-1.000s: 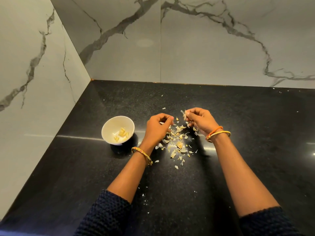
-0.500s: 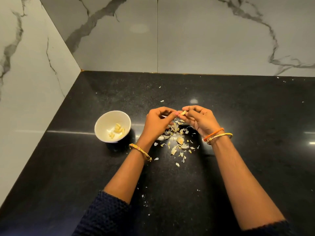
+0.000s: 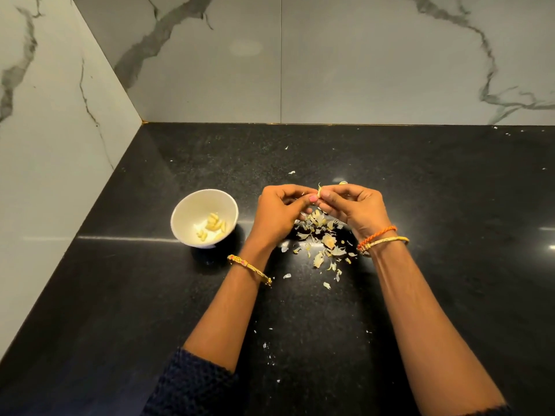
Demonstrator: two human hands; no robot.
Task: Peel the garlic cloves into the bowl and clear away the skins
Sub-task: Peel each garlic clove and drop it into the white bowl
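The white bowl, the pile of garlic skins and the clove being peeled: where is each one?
white bowl [image 3: 187, 210]: head view, bare inner wall.
pile of garlic skins [image 3: 328, 241]: head view, a large flake mid-pile.
clove [image 3: 319, 192]: head view, tip showing between the fingertips.

sleeves [image 3: 192, 382]: dark navy knit | left wrist: 1 gold bangle [image 3: 249, 269] | right wrist: orange thread [image 3: 377, 235], gold bangle [image 3: 387, 241]

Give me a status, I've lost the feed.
Both hands, left hand and right hand, pinching one garlic clove. Peeled cloves in bowl. Skins on counter. Nothing blocking.
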